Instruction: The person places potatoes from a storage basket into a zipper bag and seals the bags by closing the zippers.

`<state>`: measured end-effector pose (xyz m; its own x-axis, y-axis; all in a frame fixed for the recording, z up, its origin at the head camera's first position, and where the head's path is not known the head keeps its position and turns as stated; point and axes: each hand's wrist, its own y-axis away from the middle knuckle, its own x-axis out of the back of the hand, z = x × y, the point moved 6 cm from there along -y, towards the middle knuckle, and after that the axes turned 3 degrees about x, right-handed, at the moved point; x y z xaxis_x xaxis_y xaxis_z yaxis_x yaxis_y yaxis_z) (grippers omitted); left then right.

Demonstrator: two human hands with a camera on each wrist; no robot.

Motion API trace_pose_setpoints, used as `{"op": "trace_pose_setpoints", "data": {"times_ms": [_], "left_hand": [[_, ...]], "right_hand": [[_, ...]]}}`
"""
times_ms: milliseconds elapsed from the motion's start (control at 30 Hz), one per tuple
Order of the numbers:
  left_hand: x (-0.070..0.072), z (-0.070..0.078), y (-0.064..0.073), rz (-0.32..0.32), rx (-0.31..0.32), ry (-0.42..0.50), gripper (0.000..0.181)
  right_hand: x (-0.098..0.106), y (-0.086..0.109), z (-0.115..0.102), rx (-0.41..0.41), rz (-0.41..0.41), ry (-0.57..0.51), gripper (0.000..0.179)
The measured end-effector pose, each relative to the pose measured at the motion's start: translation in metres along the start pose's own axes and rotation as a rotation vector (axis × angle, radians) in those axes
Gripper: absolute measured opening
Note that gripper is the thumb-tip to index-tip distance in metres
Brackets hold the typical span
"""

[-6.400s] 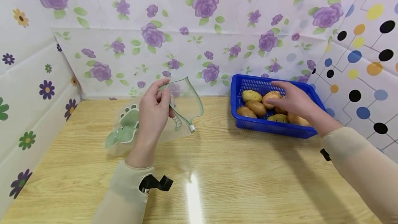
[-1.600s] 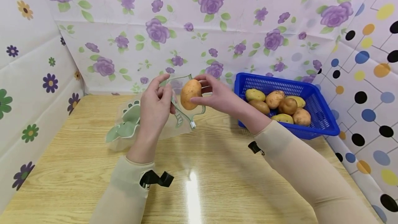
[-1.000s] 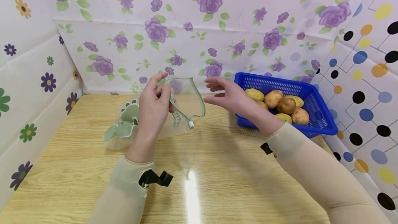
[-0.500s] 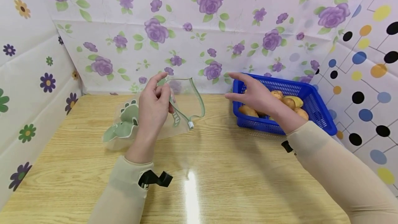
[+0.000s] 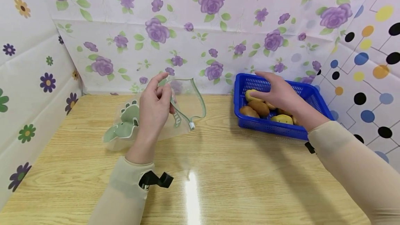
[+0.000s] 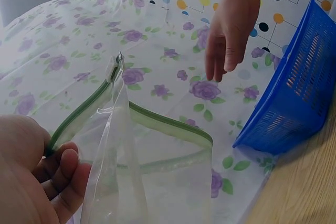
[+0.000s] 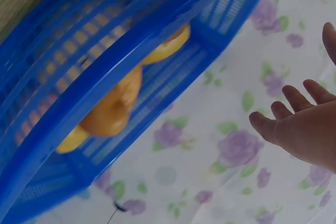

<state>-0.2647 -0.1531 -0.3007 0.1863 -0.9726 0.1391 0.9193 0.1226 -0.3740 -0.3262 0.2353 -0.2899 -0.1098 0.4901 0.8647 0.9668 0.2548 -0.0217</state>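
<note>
My left hand pinches the edge of a clear zip bag with a green cartoon print. The bag's green-trimmed mouth gapes to the right, with a white slider at its lower corner. In the left wrist view, fingers curl at the bag below its trim; whatever lies deeper inside is hidden. Over the blue basket, my right hand hovers with thumb and fingers spread, holding nothing. Several potatoes sit in that basket, partly covered by the hand. The right wrist view shows the right hand beyond the basket rim.
A wooden table carries the bag at left and the basket at back right. Flowered sheeting closes off the back, and a dotted sheet stands close to the basket's right side.
The right hand brought a potato to the bag's mouth, then came away without it. It has since moved right, back over the basket. The left hand keeps its hold on the bag.
</note>
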Motion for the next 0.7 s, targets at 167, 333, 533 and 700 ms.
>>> {"op": "trace_pose_setpoints", "data": {"times_ms": [167,333,533,700], "left_hand": [[0.000,0.000,0.000,0.001,0.000,0.001,0.042],[-0.001,0.000,0.000,-0.004,0.004,0.003,0.042],[-0.001,0.000,0.001,-0.005,0.006,0.006,0.042],[-0.001,0.000,0.001,-0.004,0.013,-0.001,0.043]], "right_hand": [[0.009,0.001,0.023,-0.022,0.005,0.036,0.098],[0.018,0.002,0.045,-0.035,0.004,0.068,0.097],[0.024,0.002,0.074,-0.042,-0.002,0.097,0.099],[0.025,0.004,0.100,-0.072,-0.024,0.119,0.099]]}}
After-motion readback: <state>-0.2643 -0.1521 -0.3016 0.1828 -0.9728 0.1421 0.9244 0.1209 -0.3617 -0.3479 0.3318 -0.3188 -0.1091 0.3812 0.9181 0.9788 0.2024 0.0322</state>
